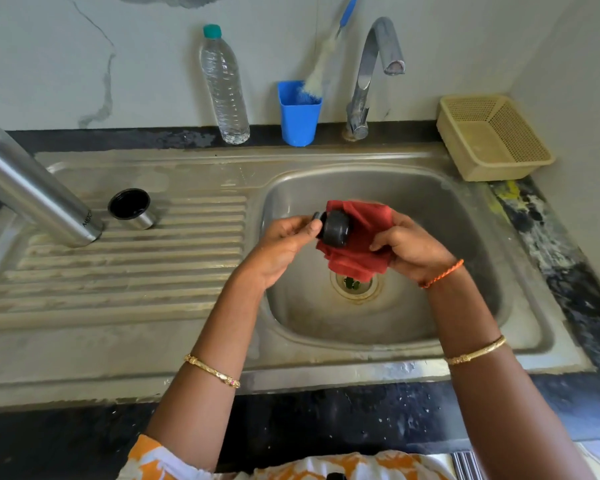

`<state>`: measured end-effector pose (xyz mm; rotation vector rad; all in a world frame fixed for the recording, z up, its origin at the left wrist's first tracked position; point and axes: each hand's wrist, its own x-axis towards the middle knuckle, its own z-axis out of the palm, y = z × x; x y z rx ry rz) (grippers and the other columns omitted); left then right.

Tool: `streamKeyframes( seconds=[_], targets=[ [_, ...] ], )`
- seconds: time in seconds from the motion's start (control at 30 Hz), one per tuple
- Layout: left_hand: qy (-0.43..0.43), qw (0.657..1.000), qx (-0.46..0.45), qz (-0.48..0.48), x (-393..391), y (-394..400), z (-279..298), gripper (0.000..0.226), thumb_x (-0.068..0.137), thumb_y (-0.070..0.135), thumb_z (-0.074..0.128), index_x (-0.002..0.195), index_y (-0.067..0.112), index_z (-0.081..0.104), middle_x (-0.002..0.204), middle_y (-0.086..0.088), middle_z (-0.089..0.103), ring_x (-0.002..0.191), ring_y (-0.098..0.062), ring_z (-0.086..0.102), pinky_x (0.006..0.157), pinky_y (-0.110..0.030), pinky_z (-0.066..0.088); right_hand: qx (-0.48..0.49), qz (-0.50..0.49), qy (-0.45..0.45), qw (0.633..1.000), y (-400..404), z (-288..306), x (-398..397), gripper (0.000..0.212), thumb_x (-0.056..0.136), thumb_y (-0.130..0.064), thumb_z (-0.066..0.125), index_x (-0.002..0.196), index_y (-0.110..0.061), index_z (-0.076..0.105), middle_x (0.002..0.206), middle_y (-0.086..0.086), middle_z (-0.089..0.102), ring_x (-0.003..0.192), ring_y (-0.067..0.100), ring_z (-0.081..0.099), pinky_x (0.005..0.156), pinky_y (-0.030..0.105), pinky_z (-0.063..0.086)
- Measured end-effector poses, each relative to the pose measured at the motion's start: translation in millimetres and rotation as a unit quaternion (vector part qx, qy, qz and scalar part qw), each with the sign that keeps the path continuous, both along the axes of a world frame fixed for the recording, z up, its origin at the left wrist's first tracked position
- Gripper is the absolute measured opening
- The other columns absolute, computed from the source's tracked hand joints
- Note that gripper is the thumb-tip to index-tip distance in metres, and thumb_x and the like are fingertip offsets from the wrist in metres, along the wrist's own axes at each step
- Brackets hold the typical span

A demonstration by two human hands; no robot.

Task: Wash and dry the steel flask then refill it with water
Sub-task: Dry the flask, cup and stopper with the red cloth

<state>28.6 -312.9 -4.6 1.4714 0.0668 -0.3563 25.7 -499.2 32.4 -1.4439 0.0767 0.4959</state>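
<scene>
Left grip [284, 237] pinches the black stopper [335, 228], right grip [409, 244] clutches the red cloth [357, 251] round it over the sink [378, 188]. Twist cloth into the threads. Steel flask [32, 192] stands on the drainboard.

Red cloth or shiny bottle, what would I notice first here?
Probably the red cloth, held over the sink by the right hand while the left hand holds a black stopper against it. Next, the steel flask standing on the ribbed drainboard, far left.
</scene>
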Motion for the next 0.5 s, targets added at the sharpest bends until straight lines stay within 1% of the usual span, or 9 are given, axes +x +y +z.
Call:
streamKeyframes(
  seconds=[0.07,0.1,0.13,0.2,0.27,0.33,0.37,0.43,0.5],
  targets=[
    [0.032,0.998,0.036,0.030,0.4,-7.0,-0.5,0.020,0.097,0.016,0.054,0.106,0.002,0.065,0.083,0.006,0.066,0.078,0.005,0.061,0.064,-0.007,0.042,-0.138,0.044,-0.077,0.987,-0.9,4.6,4.0,0.072,0.073,0.027,0.030,0.116,-0.022,0.062,0.090,0.001,0.070,0.069,0.022,0.063,0.057,0.044,0.053],
    [0.054,0.996,0.042,0.058,0.2,-11.3,-0.6,0.018,0.098,0.016,0.054,0.098,0.002,0.065,0.079,0.001,0.064,0.077,-0.002,0.061,0.061,-0.009,0.041,-0.173,0.058,-0.110,0.977,1.8,5.4,4.4,0.073,0.073,0.026,0.034,0.123,-0.021,0.060,0.093,0.001,0.069,0.064,0.020,0.060,0.055,0.041,0.051],
    [0.086,0.992,0.029,0.092,0.3,-14.8,-0.8,0.017,0.098,0.016,0.054,0.088,0.006,0.063,0.073,-0.001,0.062,0.073,-0.006,0.061,0.059,-0.011,0.042,-0.208,0.062,-0.157,0.963,6.5,3.0,2.9,0.073,0.074,0.024,0.038,0.129,-0.020,0.058,0.102,0.001,0.068,0.068,0.016,0.062,0.061,0.034,0.052],
    [0.173,0.972,-0.045,0.152,3.1,-18.2,-1.9,0.021,0.099,0.013,0.053,0.078,0.010,0.057,0.062,0.000,0.061,0.060,-0.007,0.060,0.060,-0.018,0.050,-0.314,0.053,-0.283,0.905,21.7,-9.1,-8.3,0.073,0.072,0.017,0.043,0.134,-0.020,0.054,0.127,0.003,0.058,0.106,0.019,0.062,0.089,0.015,0.043],
    [0.232,0.949,-0.147,0.158,4.5,-18.0,-0.6,0.022,0.100,0.010,0.049,0.079,0.009,0.056,0.060,-0.002,0.060,0.056,-0.008,0.059,0.057,-0.024,0.055,-0.409,0.017,-0.370,0.834,33.8,-30.5,-25.4,0.077,0.067,0.008,0.044,0.137,-0.025,0.051,0.147,0.007,0.042,0.129,0.034,0.045,0.104,0.031,0.037],
    [0.245,0.936,-0.211,0.143,2.6,-14.8,0.5,0.020,0.100,0.016,0.049,0.085,0.007,0.059,0.075,-0.007,0.061,0.069,-0.013,0.060,0.057,-0.028,0.058,-0.456,-0.005,-0.428,0.780,34.3,-51.6,-38.7,0.085,0.067,0.010,0.054,0.140,-0.033,0.044,0.153,0.007,0.032,0.135,0.040,0.034,0.105,0.049,0.037],
    [0.244,0.931,-0.237,0.135,0.4,-13.1,1.8,0.020,0.100,0.019,0.049,0.088,0.007,0.061,0.080,-0.008,0.064,0.072,-0.015,0.063,0.059,-0.029,0.058,-0.456,-0.007,-0.461,0.762,30.4,-58.5,-42.6,0.087,0.068,0.012,0.060,0.140,-0.033,0.042,0.154,0.007,0.030,0.137,0.040,0.031,0.106,0.051,0.035],
    [0.244,0.917,-0.292,0.117,-6.0,-10.8,4.0,0.022,0.100,0.019,0.047,0.088,0.007,0.061,0.079,-0.009,0.069,0.067,-0.016,0.069,0.058,-0.028,0.059,-0.408,-0.019,-0.505,0.760,20.0,-60.9,-43.1,0.081,0.070,0.015,0.059,0.139,-0.024,0.046,0.153,0.010,0.030,0.140,0.036,0.029,0.112,0.048,0.030],
    [0.248,0.899,-0.346,0.100,-13.0,-12.3,4.3,0.024,0.102,0.017,0.043,0.092,0.002,0.060,0.075,-0.013,0.071,0.065,-0.018,0.071,0.061,-0.027,0.060,-0.312,-0.035,-0.481,0.819,16.3,-52.0,-32.9,0.071,0.070,0.015,0.045,0.136,-0.012,0.051,0.150,0.013,0.035,0.140,0.028,0.032,0.113,0.046,0.030]
  ],
)
